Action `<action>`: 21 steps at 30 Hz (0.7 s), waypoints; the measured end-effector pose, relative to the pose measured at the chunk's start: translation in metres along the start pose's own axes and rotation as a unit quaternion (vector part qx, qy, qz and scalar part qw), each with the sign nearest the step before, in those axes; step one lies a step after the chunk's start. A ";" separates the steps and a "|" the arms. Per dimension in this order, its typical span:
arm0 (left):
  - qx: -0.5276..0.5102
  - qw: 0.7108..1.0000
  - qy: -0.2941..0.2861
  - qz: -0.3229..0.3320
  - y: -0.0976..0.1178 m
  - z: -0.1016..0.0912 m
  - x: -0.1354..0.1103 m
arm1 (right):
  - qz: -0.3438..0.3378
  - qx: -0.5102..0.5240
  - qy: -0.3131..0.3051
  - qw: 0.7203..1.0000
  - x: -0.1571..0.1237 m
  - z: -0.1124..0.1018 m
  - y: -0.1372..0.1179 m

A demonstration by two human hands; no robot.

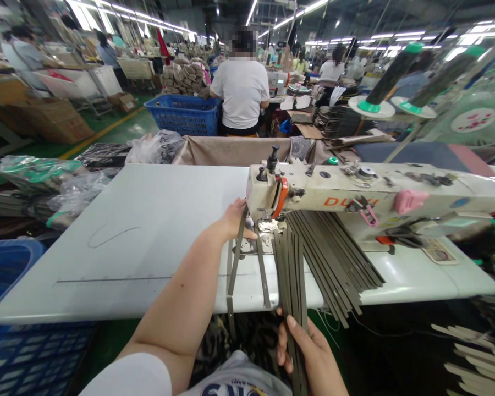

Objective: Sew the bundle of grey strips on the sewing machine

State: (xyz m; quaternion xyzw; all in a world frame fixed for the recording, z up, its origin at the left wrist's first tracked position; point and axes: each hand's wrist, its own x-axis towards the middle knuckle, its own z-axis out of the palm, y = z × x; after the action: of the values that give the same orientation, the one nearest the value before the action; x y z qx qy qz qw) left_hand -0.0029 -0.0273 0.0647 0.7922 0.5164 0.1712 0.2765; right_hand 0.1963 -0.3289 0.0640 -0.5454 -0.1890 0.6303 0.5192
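Sewing hall: a white tabletop [148,212] stands amid crowded work stations under rows of strip lights; clock directions run from the machine's needle area, twelve pointing away from the wearer.
Right hand: at five o'clock [314,352], wrapped around the near end of a bundle of strips [291,269], thumb lying on top.
Left hand: at nine [232,221], close beside the needle area, thumb reaching out toward it; the fingertips are partly hidden, so I cannot tell whether they pinch anything.
Bundle: dark olive, running from the right hand toward the needle area.
Single strip: crosses the left hand [236,264] and runs down toward seven, past the tabletop's near edge.
Short strip: lies at six [263,272], its lower end near that edge.
Fanned strips: spread at four [334,256], partly under the machine arm.
Sewing machine: cream, its arm toward two [313,187], with a pink holder [411,202] on its side.
Loose thread: curled at nine [114,237] on the tabletop.
Thread cones: dark, at one [392,77].
Blue basket: at eleven [183,114], beyond the tabletop.
Co-worker: at twelve [243,91], white shirt, back turned.
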 end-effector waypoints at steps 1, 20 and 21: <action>-0.005 1.000 0.004 0.001 0.000 0.000 0.000 | 0.006 0.011 -0.002 1.000 -0.001 0.001 -0.002; -0.003 1.000 0.013 0.007 0.008 -0.001 -0.002 | 0.056 -0.023 0.027 0.998 -0.007 -0.002 -0.003; -0.008 1.000 0.015 0.011 0.008 0.000 -0.002 | 0.054 -0.025 0.028 0.998 -0.007 -0.002 -0.002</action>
State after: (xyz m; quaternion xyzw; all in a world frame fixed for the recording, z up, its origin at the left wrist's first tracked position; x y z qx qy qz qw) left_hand 0.0019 -0.0318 0.0693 0.7930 0.5103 0.1900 0.2734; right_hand 0.1983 -0.3351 0.0685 -0.5847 -0.1606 0.6373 0.4756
